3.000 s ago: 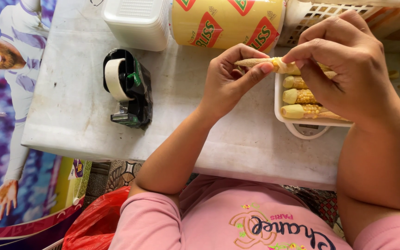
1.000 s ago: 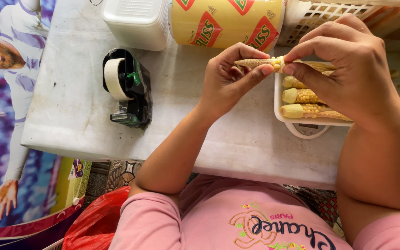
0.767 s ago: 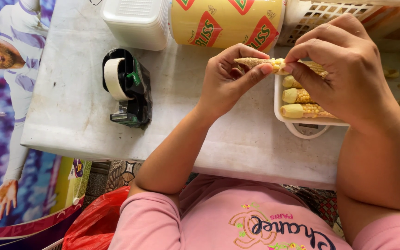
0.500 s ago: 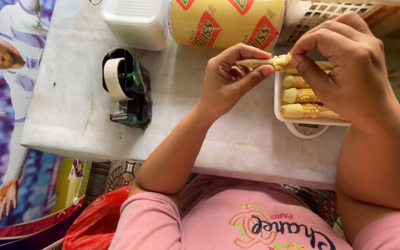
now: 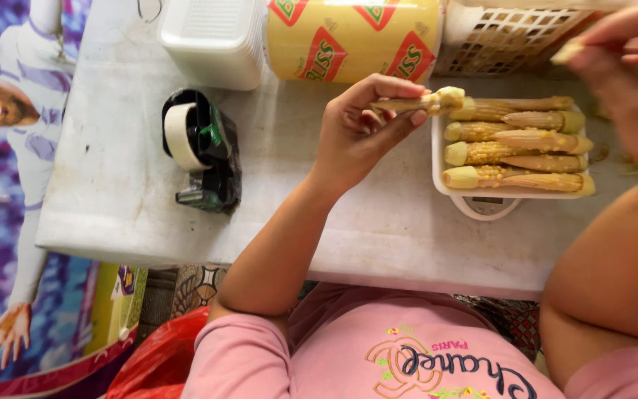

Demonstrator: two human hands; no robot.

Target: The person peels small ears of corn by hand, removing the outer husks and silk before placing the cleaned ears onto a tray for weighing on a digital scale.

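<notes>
One baby corn (image 5: 416,103) is being pinched in my left hand (image 5: 359,131), just above the tray (image 5: 512,193) edge where more cobs (image 5: 515,140) are lying in rows. My right hand (image 5: 622,55) is hovering over the basket (image 5: 507,37), fingers closing on a small pale piece (image 5: 566,52).

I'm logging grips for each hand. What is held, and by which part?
Left hand pinches a baby corn near its pointed end. Right hand pinches a small pale piece.
</notes>
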